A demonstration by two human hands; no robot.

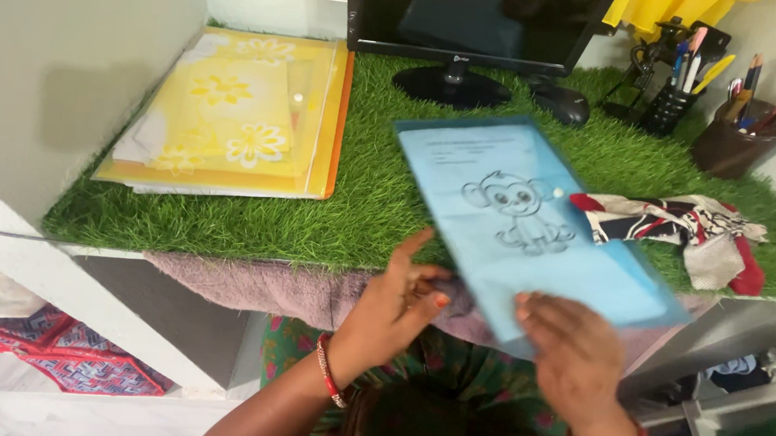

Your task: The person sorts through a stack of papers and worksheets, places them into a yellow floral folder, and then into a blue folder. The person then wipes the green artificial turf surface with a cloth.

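Observation:
A translucent blue plastic folder (533,224) with a cartoon monkey drawing on the sheet inside lies tilted over the front edge of the grass-covered desk (370,208). My right hand (574,358) grips its near corner from above. At the folder's near left edge is my left hand (395,305), fingers curled against its underside, thumb raised. Both wrists wear red bangles.
A stack of yellow flower-print folders (231,116) lies at the desk's left. A dark monitor (475,19) stands at the back, a black mouse (560,103) beside it. Pen holders (731,133) stand at right, and a patterned cloth (678,229) lies near the folder.

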